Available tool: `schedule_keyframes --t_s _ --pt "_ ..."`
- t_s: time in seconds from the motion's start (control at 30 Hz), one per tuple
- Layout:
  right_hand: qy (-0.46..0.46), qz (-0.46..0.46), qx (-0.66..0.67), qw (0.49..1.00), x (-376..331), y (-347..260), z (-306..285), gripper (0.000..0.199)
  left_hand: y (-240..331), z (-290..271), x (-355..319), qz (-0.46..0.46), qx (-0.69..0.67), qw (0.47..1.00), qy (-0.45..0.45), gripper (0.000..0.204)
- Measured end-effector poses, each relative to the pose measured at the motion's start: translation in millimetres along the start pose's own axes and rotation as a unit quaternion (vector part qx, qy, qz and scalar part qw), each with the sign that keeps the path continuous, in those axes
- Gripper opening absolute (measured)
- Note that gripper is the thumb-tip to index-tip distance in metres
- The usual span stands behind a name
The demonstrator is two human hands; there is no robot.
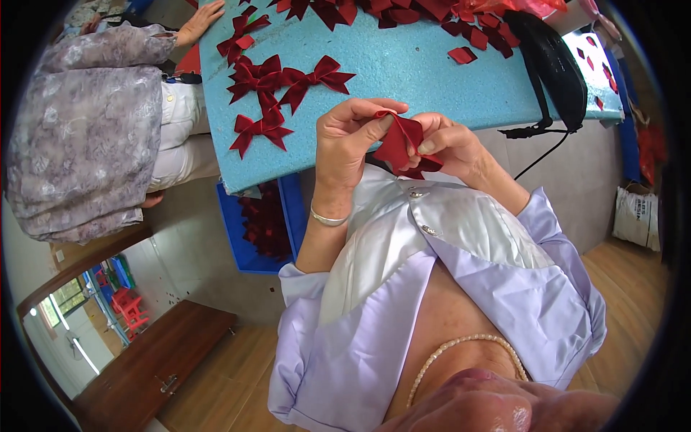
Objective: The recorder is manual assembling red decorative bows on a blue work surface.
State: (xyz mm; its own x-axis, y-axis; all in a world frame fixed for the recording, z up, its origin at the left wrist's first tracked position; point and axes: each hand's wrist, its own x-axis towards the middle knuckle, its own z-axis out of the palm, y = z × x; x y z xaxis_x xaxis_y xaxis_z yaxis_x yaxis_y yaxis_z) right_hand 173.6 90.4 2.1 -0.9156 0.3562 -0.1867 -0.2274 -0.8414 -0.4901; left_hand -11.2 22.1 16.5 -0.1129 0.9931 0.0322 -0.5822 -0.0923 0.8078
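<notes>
A dark red velvet bow (pixel 394 150) is pinched between both hands, just off the near edge of the table. My left hand (pixel 347 140), with a silver bangle at the wrist, grips its upper left part between thumb and fingers. On the other side my right hand (pixel 455 147) pinches the fabric, fingertips partly tucked behind it. The bow's folds hide some of the fingers. Several finished-looking red velvet bows (pixel 317 81) lie on the table to the left of my hands.
The light blue table (pixel 389 68) carries heaped red velvet pieces (pixel 410 11) at its far side. A black bag (pixel 558 72) hangs over the right edge. A blue bin (pixel 291 212) holding red pieces stands below left. Another person (pixel 86 122) stands at the left.
</notes>
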Motion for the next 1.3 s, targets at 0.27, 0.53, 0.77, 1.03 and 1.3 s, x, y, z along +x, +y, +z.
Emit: schedule_keyframes --t_s 0.27,0.53,0.77,1.03,1.3 --pt "0.012 -0.069 0.004 0.998 0 9 -11 0.025 -5 -3 -6 -0.023 -0.087 0.996 -0.021 0.009" --pt "0.108 -0.130 -0.045 0.985 -3 7 12 0.016 -7 14 -12 -0.028 -0.094 0.993 0.066 0.005" --pt "0.132 -0.286 -0.234 0.920 6 17 12 0.010 -13 19 -18 -0.035 -0.092 0.988 0.118 0.007" --pt "0.217 -0.355 -0.589 0.692 5 9 28 0.011 -22 21 -19 0.042 -0.031 0.988 0.147 0.008" --pt "0.231 -0.251 -0.534 0.773 -2 2 25 0.014 -21 22 -21 0.042 0.035 0.990 0.130 0.011"
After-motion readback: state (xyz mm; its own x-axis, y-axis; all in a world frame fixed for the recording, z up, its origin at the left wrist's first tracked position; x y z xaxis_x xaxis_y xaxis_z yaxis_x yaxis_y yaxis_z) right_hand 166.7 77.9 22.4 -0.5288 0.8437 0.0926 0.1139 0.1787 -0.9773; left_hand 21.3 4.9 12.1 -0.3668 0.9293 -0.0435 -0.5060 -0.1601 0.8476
